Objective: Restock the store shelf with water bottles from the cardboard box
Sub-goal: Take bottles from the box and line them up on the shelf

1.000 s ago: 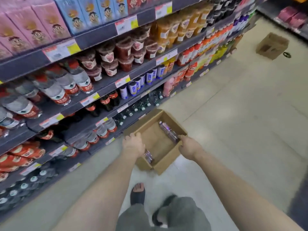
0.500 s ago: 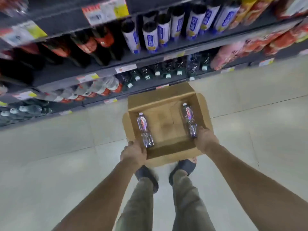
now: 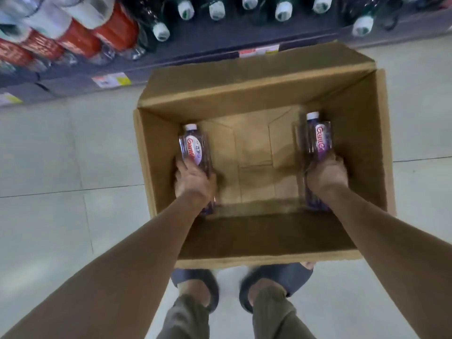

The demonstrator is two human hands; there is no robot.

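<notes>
Cardboard box (image 3: 264, 77) sits mid-frame below the shelf (image 3: 171, 62), where the left hand (image 3: 194, 179) and right hand (image 3: 326, 174) each wrap one purple-labelled water bottle (image 3: 194, 148) (image 3: 319, 140), likely to lift both together.

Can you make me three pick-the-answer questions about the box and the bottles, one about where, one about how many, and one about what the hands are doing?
1. Where does the cardboard box sit?
A. on a shelf
B. on the floor by the feet
C. on a cart

2. How many bottles lie in the box?
A. two
B. five
C. none

3. What are the hands doing?
A. hanging free
B. folding the flaps
C. each closing its grip on a bottle

Answers:
1 B, floor tiles surround it.
2 A, the left bottle and the right bottle.
3 C, the left hand and the right hand each wrap one.
</notes>
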